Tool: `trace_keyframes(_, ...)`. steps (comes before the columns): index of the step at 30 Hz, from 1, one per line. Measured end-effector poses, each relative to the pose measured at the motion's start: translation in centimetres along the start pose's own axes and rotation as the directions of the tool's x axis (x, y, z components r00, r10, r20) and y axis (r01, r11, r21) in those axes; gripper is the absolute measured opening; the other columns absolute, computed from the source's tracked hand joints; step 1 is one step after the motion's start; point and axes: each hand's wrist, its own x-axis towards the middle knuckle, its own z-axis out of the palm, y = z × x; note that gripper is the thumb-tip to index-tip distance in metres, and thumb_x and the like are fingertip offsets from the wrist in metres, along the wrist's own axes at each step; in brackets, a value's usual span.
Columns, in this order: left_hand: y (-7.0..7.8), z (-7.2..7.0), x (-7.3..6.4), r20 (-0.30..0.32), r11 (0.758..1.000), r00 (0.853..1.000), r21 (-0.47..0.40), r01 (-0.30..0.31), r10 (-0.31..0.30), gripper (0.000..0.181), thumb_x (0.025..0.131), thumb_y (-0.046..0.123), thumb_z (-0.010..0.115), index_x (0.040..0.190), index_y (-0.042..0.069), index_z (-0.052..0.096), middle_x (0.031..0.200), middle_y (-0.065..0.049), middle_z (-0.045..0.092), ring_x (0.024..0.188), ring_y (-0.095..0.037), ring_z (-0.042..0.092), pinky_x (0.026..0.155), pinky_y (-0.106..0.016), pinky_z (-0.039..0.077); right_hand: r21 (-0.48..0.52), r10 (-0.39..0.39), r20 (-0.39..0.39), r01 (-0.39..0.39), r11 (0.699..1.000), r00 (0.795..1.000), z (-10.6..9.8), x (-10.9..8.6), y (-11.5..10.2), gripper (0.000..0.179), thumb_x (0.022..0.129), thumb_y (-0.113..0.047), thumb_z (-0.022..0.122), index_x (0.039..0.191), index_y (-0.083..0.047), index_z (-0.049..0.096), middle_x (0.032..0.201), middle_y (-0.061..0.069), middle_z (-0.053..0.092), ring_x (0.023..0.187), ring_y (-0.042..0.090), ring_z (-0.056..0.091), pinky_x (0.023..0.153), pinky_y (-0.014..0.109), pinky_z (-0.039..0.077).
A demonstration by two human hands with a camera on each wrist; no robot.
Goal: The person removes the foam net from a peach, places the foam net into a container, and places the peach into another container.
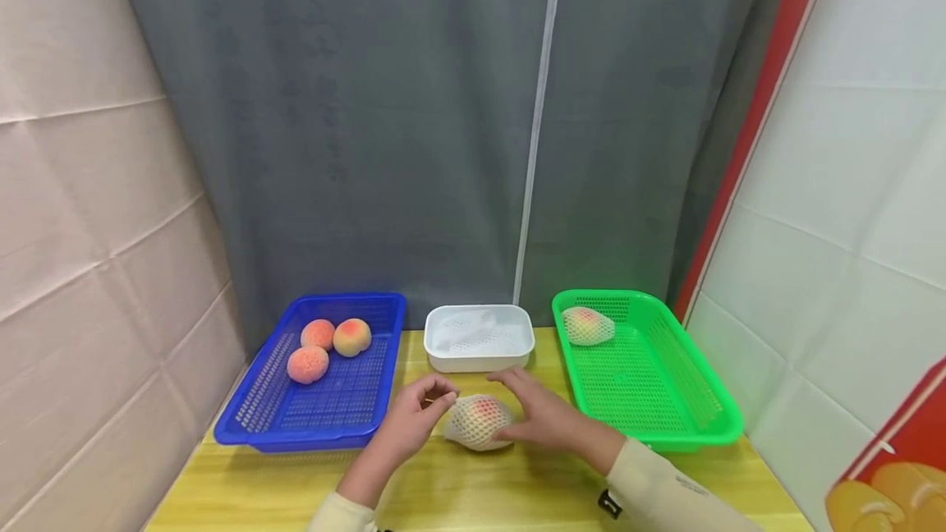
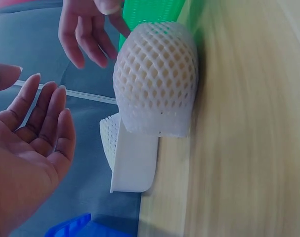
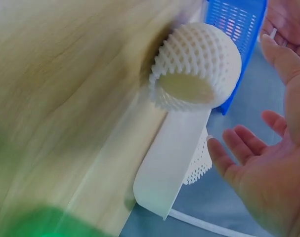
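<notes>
A peach in a white foam net point(image 1: 478, 422) rests on the table between the two hands. Just left of it is my left hand point(image 1: 415, 419), its fingers loosely bent with nothing between them; the left wrist view shows that hand point(image 2: 31, 143) apart from the netted peach point(image 2: 157, 74). My right hand point(image 1: 545, 417) spreads around the peach's right side, thumb near the net. From the right wrist, the fingers of this hand point(image 3: 268, 158) stand apart from the netted peach point(image 3: 199, 64), whose net end gapes and bares some fruit.
At the left, a blue basket point(image 1: 310, 440) holds three bare peaches point(image 1: 307, 364). A white tray point(image 1: 479, 363) with foam netting point(image 1: 473, 327) stands behind the hands. The green basket point(image 1: 727, 425) at the right contains one netted peach point(image 1: 588, 326). A grey curtain point(image 1: 399, 146) hangs behind.
</notes>
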Motion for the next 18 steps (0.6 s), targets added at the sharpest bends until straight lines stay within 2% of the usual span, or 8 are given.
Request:
trace_keyframes(5,-0.6,0.3,-0.2,-0.025,0.999,0.999,-0.024,0.032,-0.033,0.01,0.108,0.015,0.071,0.112,0.007,0.075,0.111,-0.007,0.076,0.104,-0.018,0.067,0.09,-0.028,0.056,0.072,0.047,-0.039,-0.044,0.996,0.998,0.0,-0.4,0.1,0.084,0.09,-0.032,0.095,0.156,-0.006,0.051,0.148,0.012,0.056,0.136,0.039,0.058,0.111,0.062,0.052)
trace_keyframes(8,-0.9,0.9,-0.4,-0.07,0.995,0.993,-0.038,0.089,-0.091,0.013,0.107,0.015,0.072,0.114,0.004,0.075,0.111,-0.007,0.075,0.105,-0.019,0.066,0.09,-0.03,0.056,0.169,0.098,-0.051,-0.089,0.982,0.994,0.7,-0.6,0.4,0.083,0.091,-0.028,0.094,0.155,-0.001,0.05,0.148,0.021,0.056,0.136,0.045,0.057,0.109,0.064,0.052)
trace_keyframes(10,-1.0,1.3,-0.6,-0.108,0.988,0.983,-0.055,0.144,-0.15,0.018,0.107,0.016,0.072,0.116,0.001,0.075,0.111,-0.009,0.075,0.102,-0.02,0.065,0.087,-0.033,0.055,0.243,0.142,-0.046,-0.127,0.962,0.989,1.4,-0.7,0.6,0.084,0.091,-0.025,0.094,0.155,0.002,0.049,0.149,0.028,0.055,0.136,0.051,0.055,0.11,0.067,0.051)
trace_keyframes(13,-1.2,1.7,-0.7,-0.154,0.968,0.958,-0.101,0.229,-0.242,0.024,0.106,0.017,0.071,0.119,-0.003,0.073,0.11,-0.01,0.072,0.1,-0.023,0.063,0.086,-0.038,0.055,0.307,0.193,-0.021,-0.177,0.935,0.981,2.2,-0.6,0.6,0.087,0.091,-0.025,0.093,0.157,0.004,0.046,0.152,0.034,0.052,0.139,0.055,0.052,0.113,0.07,0.046)
trace_keyframes(15,-1.4,1.9,-0.8,-0.152,0.955,0.946,-0.123,0.268,-0.285,0.027,0.107,0.019,0.069,0.122,-0.004,0.071,0.111,-0.013,0.072,0.101,-0.026,0.064,0.085,-0.041,0.056,0.316,0.209,-0.013,-0.195,0.928,0.978,2.7,-0.6,0.7,0.088,0.09,-0.025,0.094,0.157,0.004,0.045,0.152,0.034,0.052,0.139,0.054,0.052,0.113,0.07,0.045)
trace_keyframes(18,-2.0,2.1,-0.8,-0.133,0.937,0.935,-0.171,0.304,-0.328,0.032,0.109,0.02,0.065,0.126,-0.007,0.069,0.119,-0.019,0.071,0.111,-0.034,0.068,0.093,-0.048,0.06,0.309,0.225,-0.014,-0.21,0.928,0.974,3.5,-0.4,0.8,0.089,0.089,-0.028,0.095,0.157,0.002,0.046,0.149,0.028,0.055,0.136,0.045,0.057,0.114,0.065,0.046)
